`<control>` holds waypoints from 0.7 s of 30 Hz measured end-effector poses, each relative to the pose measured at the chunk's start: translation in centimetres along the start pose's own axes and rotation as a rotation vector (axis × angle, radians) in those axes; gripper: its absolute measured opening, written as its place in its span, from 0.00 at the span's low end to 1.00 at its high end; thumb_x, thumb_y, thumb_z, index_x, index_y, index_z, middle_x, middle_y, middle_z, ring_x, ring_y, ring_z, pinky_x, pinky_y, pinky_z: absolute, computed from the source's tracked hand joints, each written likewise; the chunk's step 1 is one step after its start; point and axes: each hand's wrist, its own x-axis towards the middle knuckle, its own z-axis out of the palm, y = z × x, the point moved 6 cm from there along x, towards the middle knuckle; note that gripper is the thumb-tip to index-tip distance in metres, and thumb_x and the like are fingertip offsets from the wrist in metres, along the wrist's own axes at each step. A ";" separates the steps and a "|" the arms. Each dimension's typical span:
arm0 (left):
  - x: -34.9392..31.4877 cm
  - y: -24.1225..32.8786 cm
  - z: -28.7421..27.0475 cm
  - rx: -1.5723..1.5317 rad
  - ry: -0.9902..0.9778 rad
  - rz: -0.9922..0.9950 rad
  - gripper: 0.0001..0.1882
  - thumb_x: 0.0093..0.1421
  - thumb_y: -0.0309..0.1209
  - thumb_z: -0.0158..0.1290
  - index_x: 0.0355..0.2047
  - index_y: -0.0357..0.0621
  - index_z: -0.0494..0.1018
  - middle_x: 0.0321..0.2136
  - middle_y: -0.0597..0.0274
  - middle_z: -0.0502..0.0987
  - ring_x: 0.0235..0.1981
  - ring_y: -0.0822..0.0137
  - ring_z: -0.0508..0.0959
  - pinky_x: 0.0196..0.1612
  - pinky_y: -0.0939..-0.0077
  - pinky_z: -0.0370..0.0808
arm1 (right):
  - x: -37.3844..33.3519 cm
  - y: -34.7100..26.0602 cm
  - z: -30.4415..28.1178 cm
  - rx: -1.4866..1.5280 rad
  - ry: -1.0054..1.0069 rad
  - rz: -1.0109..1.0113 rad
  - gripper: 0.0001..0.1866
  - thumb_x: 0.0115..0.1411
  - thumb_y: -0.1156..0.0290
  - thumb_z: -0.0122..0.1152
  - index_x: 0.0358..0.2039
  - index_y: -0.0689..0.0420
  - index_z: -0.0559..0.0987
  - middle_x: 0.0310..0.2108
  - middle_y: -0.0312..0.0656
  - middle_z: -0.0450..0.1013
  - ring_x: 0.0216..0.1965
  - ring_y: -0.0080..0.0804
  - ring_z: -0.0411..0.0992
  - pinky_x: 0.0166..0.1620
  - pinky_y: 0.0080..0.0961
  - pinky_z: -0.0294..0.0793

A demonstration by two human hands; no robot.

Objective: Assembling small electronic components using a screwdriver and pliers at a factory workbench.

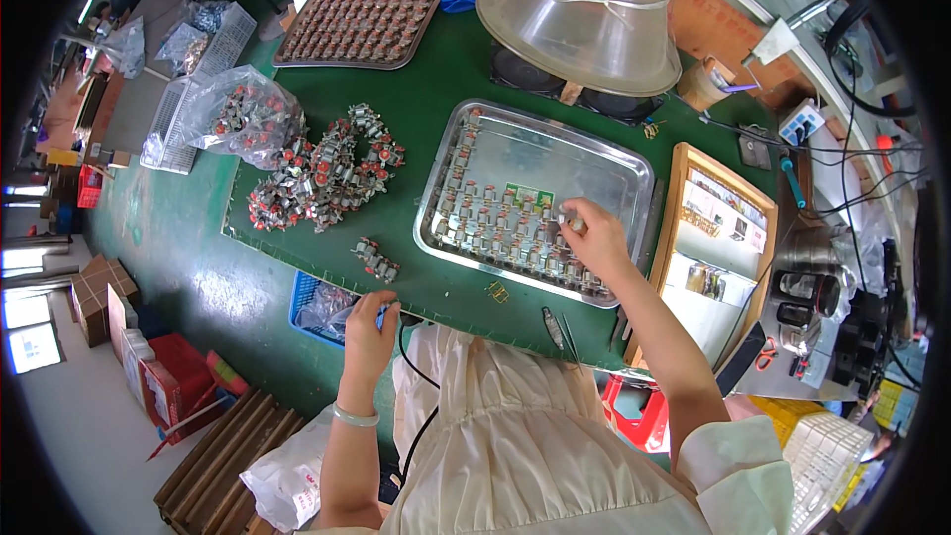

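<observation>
My left hand (370,332) is closed around a small blue-handled tool (382,315), mostly hidden by the fingers, at the table's near edge. A black cord runs down close by. My right hand (598,240) reaches over the right part of a shiny metal tray (584,154), fingers pinched on a small metal component (574,223). Rows of small metal components with reddish tops (485,223) stand in the tray's near and left parts. Among them lies a green circuit board (530,196). Left of the tray sits a heap of similar components (322,173), with a short cluster (376,260) nearer me.
Behind stand a second filled tray (359,25) and a large metal hood (584,20) over dark fans. A wooden-framed box (677,322) borders the tray's right. Tweezers (569,335) and gold pins (497,291) lie near the front edge. A blue basket (322,307) sits below.
</observation>
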 end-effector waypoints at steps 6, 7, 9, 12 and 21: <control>1.5 -1.6 0.4 0.138 0.049 0.051 0.13 0.50 0.19 0.45 0.37 0.37 0.68 0.38 0.47 0.69 0.40 0.50 0.69 0.42 0.64 0.67 | -3.0 -6.3 4.2 0.284 -0.191 0.095 0.11 0.47 0.71 0.56 0.33 0.56 0.72 0.28 0.44 0.72 0.22 0.35 0.71 0.27 0.28 0.70; 1.9 -1.6 0.3 0.198 0.094 0.109 0.15 0.49 0.18 0.45 0.40 0.38 0.67 0.43 0.47 0.67 0.44 0.50 0.67 0.46 0.63 0.65 | -3.6 -7.8 6.0 0.281 -0.249 0.000 0.12 0.47 0.69 0.56 0.34 0.56 0.71 0.28 0.44 0.72 0.22 0.37 0.72 0.27 0.29 0.70; 2.6 -2.3 0.4 0.264 0.111 0.141 0.18 0.48 0.17 0.44 0.41 0.39 0.67 0.45 0.47 0.65 0.47 0.49 0.65 0.48 0.62 0.63 | -4.8 -10.6 9.5 0.196 -0.287 -0.166 0.15 0.48 0.66 0.56 0.35 0.58 0.70 0.25 0.45 0.71 0.23 0.39 0.72 0.26 0.31 0.71; 3.5 -3.4 0.5 0.339 0.100 0.177 0.23 0.46 0.15 0.44 0.44 0.44 0.67 0.51 0.48 0.60 0.52 0.48 0.60 0.53 0.61 0.60 | -4.0 -14.5 14.2 0.060 -0.343 -0.184 0.17 0.48 0.64 0.55 0.35 0.61 0.68 0.25 0.47 0.71 0.24 0.41 0.72 0.26 0.33 0.71; 4.2 -5.8 0.3 0.260 0.010 0.228 0.19 0.47 0.20 0.49 0.42 0.47 0.70 0.50 0.52 0.62 0.52 0.48 0.60 0.52 0.61 0.61 | 0.1 -14.5 20.0 0.081 -0.499 -0.069 0.17 0.40 0.62 0.61 0.26 0.60 0.70 0.21 0.46 0.71 0.24 0.39 0.72 0.28 0.32 0.71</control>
